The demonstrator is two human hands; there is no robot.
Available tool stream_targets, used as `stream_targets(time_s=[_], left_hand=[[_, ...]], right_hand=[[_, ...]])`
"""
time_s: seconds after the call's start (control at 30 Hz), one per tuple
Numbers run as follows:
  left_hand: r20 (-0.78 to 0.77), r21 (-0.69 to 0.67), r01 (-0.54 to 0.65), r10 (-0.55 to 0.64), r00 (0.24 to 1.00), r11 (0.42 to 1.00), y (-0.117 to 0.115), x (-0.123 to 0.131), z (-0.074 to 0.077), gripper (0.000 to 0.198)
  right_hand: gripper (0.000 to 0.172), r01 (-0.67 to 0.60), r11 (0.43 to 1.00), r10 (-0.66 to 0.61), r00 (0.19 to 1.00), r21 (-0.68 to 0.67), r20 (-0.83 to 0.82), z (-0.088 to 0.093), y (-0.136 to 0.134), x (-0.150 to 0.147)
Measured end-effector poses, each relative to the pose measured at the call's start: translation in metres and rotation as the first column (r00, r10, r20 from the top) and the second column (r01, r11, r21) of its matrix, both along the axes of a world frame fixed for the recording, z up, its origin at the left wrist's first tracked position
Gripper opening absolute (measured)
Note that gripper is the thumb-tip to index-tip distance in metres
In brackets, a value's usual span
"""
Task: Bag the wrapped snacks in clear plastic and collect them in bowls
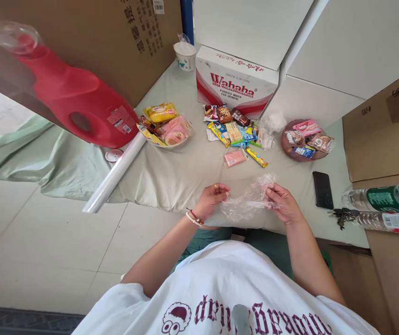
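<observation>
Between my two hands stretches a crumpled piece of clear plastic film (243, 203), just over the table's front edge. My left hand (215, 197), with beads on its wrist, pinches the film's left end. At the other end, my right hand (281, 202) grips a bunched part of it. Just beyond lie a pink packet (235, 158) and a yellow snack stick (256, 157). Behind them is a loose pile of small wrapped snacks (234, 132). More crumpled clear plastic (272, 125) sits at the pile's right side.
A bowl of snacks (181, 145) stands left, a pinkish bowl (286, 151) right. A film roll (113, 174) overhangs the front edge by a large red bottle (80, 97). A phone (322, 190), keys (342, 215) and water bottles (382, 199) lie right. A Wahaha box (234, 83) and paper cup (185, 59) stand behind.
</observation>
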State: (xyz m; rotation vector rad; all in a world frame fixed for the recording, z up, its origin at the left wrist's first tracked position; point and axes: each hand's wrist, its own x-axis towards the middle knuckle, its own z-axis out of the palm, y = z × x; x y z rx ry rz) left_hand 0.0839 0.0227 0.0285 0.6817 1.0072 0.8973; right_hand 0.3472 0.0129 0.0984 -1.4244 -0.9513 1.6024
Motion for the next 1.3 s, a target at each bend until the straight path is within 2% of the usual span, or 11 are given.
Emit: stream_targets(time_s=[0.1, 0.27, 0.47, 0.57, 0.67, 0.8, 1.0, 1.07, 1.17, 1.23, 1.3], left_hand=[[-0.131, 0.151, -0.154, 0.174, 0.976, 0.977, -0.005, -0.01, 0.002, 0.038], [-0.46, 0.374, 0.067, 0.123, 0.879, 0.925, -0.012, -0.015, 0.01, 0.04], [-0.531, 0.335, -0.046, 0.229, 0.816, 0.941, -0.01, -0.007, 0.003, 0.01], [-0.52, 0.328, -0.044, 0.219, 0.826, 0.944, -0.01, 0.002, 0.004, 0.017], [-0.449, 0.274, -0.034, 0.159, 0.879, 0.961, -0.009, 0.01, 0.005, 0.024], [-0.42, 0.21, -0.13, 0.21, 0.883, 0.969, -0.001, -0.001, 0.003, 0.029], [-0.599, 0.252, -0.28, 0.377, 0.707, 0.926, 0.011, -0.048, 0.002, 0.016], [-0.686, 0.462, -0.181, 0.479, 0.547, 0.868, 0.009, -0.052, 0.007, 0.017], [-0.752, 0.654, 0.428, 0.471, 0.461, 0.624, 0.005, -0.039, 0.022, 0.024], [-0.865, 0.499, 0.796, 0.258, 0.431, 0.342, 0.007, -0.024, 0.031, 0.027], [-0.965, 0.26, 0.952, 0.091, 0.247, 0.163, 0.012, -0.009, 0.039, 0.026]], right_hand=[[0.044, -0.007, 1.0, 0.004, 0.992, 0.023, 0.126, -0.01, 0.002, 0.023], [0.052, -0.02, 0.996, -0.009, 0.952, 0.091, 0.307, -0.033, 0.013, 0.037], [0.031, -0.05, 0.798, -0.459, 0.596, 0.601, 0.659, -0.017, -0.008, 0.017], [0.025, -0.442, 0.744, -0.14, 0.63, 0.501, 0.764, -0.019, -0.033, -0.017], [0.037, -0.689, 0.66, 0.138, 0.504, 0.3, 0.853, -0.042, -0.041, -0.049], [0.037, -0.719, 0.662, 0.162, 0.412, 0.211, 0.897, -0.073, -0.031, -0.055], [0.039, -0.661, 0.705, 0.136, 0.48, 0.255, 0.867, -0.082, -0.03, -0.023], [0.042, -0.657, 0.717, 0.144, 0.467, 0.233, 0.873, -0.082, -0.032, -0.019], [0.049, -0.683, 0.719, 0.184, 0.366, 0.13, 0.912, -0.081, -0.033, -0.023], [0.052, -0.706, 0.707, 0.215, 0.265, 0.037, 0.94, -0.078, -0.031, -0.027], [0.053, -0.716, 0.697, 0.235, 0.181, -0.036, 0.955, -0.073, -0.03, -0.03]])
